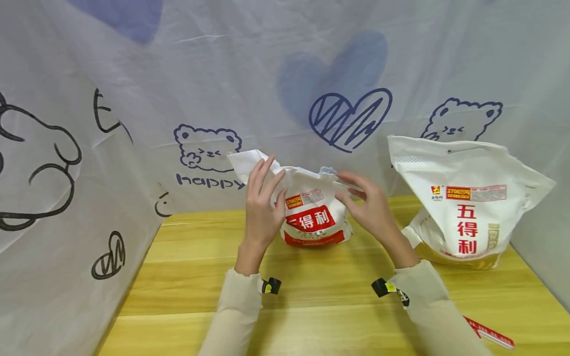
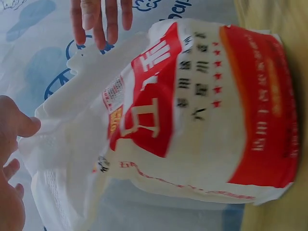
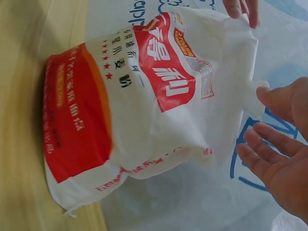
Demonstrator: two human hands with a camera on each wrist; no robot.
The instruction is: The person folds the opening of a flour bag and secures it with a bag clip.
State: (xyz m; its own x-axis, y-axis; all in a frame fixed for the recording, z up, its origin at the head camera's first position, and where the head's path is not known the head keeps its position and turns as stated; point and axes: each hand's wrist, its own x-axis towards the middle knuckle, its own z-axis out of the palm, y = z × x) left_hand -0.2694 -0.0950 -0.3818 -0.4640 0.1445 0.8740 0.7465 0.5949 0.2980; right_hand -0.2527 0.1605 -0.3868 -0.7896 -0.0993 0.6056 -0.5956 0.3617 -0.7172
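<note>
A white flour bag point(image 1: 313, 217) with a red label stands upright on the table. Its top end is loose and leans to the left in the head view. At that top edge is my left hand point(image 1: 262, 207), fingers extended, with the thumb point(image 2: 30, 126) against the white cloth in the left wrist view. My right hand point(image 1: 367, 202) is spread at the bag's upper right corner. In the right wrist view its thumb point(image 3: 274, 98) meets a small pale translucent piece point(image 3: 254, 98) that sticks up from the bag's edge.
A larger white flour bag point(image 1: 472, 198) with red characters stands to the right, its top flopping forward. A red-and-white strip point(image 1: 490, 333) lies near the front right of the wooden table point(image 1: 191, 277). Patterned cloth point(image 1: 267, 74) hangs behind and at the sides.
</note>
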